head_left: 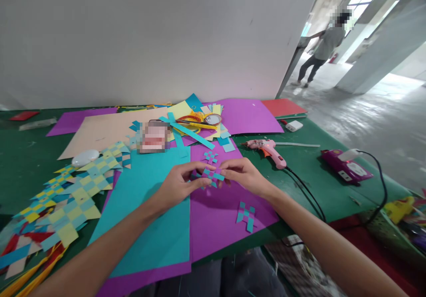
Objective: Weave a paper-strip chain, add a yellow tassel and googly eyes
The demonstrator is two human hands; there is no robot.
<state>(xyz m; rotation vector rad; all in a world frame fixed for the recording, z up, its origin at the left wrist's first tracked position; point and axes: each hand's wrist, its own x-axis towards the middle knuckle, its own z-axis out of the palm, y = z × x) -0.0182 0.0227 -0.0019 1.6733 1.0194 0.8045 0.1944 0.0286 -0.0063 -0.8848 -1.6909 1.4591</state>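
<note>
Head view: left hand [179,179] and right hand [244,176], fingers [201,182] pinching a purple-and-teal woven paper piece [213,175]

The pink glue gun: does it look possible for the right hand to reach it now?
Probably yes: the glue gun lies close to the right hand, and nothing visible stands between them. However, this hand pinches a woven paper piece, so it would likely need to release that first.
</note>
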